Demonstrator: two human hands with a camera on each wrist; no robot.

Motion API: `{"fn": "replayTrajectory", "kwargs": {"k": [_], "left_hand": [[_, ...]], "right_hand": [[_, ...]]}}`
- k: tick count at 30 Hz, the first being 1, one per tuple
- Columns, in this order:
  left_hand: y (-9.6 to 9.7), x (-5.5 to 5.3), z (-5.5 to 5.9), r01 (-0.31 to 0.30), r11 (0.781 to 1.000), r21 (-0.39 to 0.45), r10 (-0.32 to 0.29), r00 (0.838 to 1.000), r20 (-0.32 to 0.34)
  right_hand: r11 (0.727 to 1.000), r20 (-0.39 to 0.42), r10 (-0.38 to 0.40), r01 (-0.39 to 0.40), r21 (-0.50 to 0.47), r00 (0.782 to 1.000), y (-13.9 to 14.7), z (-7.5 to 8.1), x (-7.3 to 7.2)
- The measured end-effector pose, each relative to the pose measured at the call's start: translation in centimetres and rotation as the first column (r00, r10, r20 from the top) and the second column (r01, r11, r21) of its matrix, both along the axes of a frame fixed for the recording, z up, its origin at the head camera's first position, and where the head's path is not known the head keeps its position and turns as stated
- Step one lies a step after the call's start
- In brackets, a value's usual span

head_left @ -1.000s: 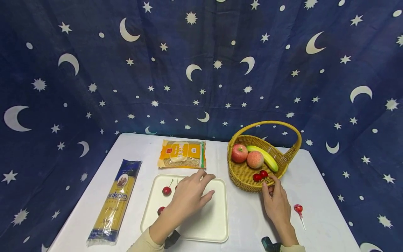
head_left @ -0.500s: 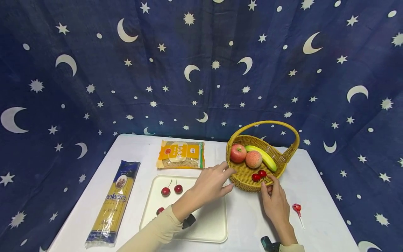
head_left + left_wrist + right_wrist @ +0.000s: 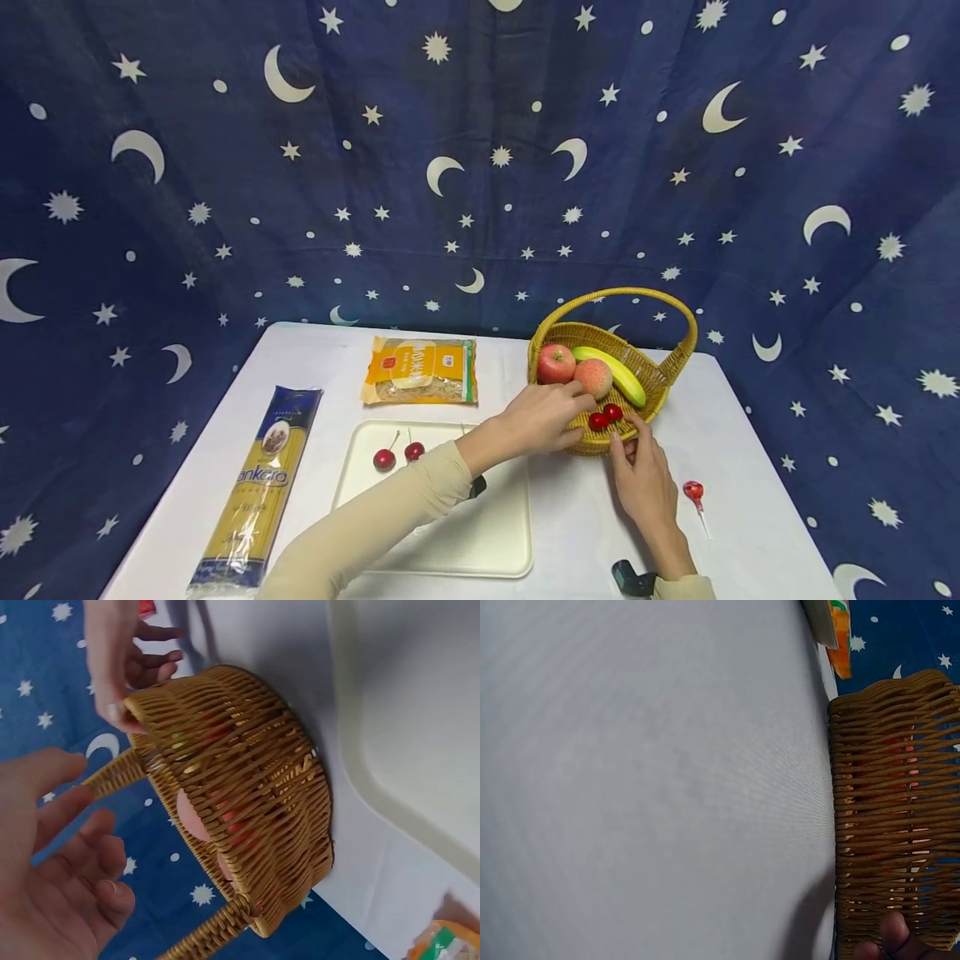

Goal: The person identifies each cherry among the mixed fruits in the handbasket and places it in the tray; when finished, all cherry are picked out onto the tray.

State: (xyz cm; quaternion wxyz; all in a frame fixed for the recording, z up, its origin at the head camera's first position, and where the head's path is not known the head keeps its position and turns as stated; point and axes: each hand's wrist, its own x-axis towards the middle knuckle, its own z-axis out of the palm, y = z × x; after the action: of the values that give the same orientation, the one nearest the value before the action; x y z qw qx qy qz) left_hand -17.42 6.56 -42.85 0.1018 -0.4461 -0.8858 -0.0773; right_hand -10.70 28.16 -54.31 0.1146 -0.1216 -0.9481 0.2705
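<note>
Head cam puts the basket (image 3: 594,445) near the back-right corner of the worktop (image 3: 577,533), two cherries (image 3: 598,422) inside by its front rim. Right grip (image 3: 647,479) is pinching that rim; left grip (image 3: 547,417) hangs loosely spread over the left side, empty as far as I can see. If it's reaching in, I'd brace the rim and go gently so nothing gets knocked. Left wrist cam shows the palm, which head view hides.
</note>
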Motion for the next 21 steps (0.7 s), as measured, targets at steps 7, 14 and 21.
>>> {"fn": "replayTrajectory", "kwargs": {"k": [7, 14, 21], "left_hand": [[2.4, -1.8, -0.1, 0.040, 0.994, -0.104, -0.041, 0.999, -0.004], [4.7, -3.6, 0.2, 0.043, 0.967, -0.253, -0.022, 0.996, 0.086], [6.4, -4.8, 0.4, 0.065, 0.926, -0.371, 0.025, 0.973, 0.231]], "right_hand": [[1.000, 0.010, 0.000, 0.000, -0.002, 1.000, 0.2, -0.2, 0.0], [1.000, 0.020, -0.005, 0.005, -0.010, 1.000, 0.3, -0.2, 0.0], [1.000, 0.026, -0.005, 0.005, -0.009, 1.000, 0.1, 0.0, 0.0]]}}
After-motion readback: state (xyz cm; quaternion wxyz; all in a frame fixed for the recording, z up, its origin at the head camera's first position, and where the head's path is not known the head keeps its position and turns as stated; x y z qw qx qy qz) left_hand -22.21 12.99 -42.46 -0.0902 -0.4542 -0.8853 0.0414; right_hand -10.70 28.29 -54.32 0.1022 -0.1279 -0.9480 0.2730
